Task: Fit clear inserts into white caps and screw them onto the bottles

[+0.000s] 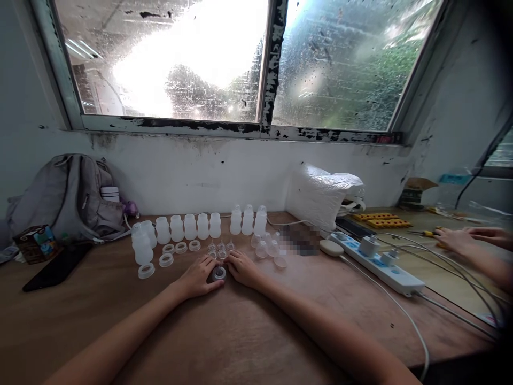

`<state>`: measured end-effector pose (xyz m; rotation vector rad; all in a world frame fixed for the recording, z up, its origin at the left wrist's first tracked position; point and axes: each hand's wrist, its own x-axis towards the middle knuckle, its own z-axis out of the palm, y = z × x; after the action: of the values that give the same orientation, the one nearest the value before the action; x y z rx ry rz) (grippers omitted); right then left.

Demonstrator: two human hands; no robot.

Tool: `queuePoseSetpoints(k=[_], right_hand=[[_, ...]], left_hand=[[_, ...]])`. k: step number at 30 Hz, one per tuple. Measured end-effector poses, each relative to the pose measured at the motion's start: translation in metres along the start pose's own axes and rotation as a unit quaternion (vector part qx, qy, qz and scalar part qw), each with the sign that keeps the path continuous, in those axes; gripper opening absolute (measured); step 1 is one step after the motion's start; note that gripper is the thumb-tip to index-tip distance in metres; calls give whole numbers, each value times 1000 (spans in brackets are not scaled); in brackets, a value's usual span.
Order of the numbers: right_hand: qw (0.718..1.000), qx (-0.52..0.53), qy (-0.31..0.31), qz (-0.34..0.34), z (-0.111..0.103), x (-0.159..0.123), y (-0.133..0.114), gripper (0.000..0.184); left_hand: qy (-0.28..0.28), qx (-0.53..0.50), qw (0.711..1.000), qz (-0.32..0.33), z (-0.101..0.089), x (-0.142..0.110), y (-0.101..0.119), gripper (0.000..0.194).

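My left hand (199, 275) is closed around a translucent ring-shaped bottle part (218, 274), with its round opening facing me. My right hand (242, 269) rests beside it with curled fingers. Its fingertips are close to the clear bottle nipples (222, 247), and whatever they hold is hidden. To the left lie several white collar rings (166, 260). Behind them stands a row of frosted baby bottles (177, 229) without tops. Three capped bottles (248, 220) stand further right. Several clear domed caps (262, 248) lie right of my right hand.
A grey backpack (76, 198), a small box (36, 243) and a black phone (58, 267) are at the left. On the right are a power strip (385, 272) with cables, a round beige device (331, 247) and a white bag (320, 198). Another person's hands (457, 240) work beyond, near yellow trays (387, 220).
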<state>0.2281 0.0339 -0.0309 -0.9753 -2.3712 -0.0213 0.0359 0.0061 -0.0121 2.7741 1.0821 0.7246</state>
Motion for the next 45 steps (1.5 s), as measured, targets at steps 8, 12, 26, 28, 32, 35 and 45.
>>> queuePoseSetpoints(k=[8,12,26,28,32,35,45], right_hand=[[1000,-13,-1,-14,-1,1,0,14],[1000,-18,-6,-14,-3,0,-2,14],[996,68,30,-42,-15,-9,-38,23],[995,82,52,-8,-12,-8,-40,11],[988,112,79,66,-6,-6,-38,20],[985,129,76,91,-4,-4,-37,24],[967,226,70,100,-13,-2,-44,23]], left_hand=[[8,-2,1000,-15,-1,-1,1,43],[27,-7,1000,3,-4,-1,4,32],[109,-225,960,-123,-10,-5,13,27],[114,-266,944,-156,-10,-4,15,30],[98,-310,934,-150,-10,-4,16,33],[74,-277,949,-127,-10,-5,17,29],[116,-243,952,-145,-5,-1,16,24]])
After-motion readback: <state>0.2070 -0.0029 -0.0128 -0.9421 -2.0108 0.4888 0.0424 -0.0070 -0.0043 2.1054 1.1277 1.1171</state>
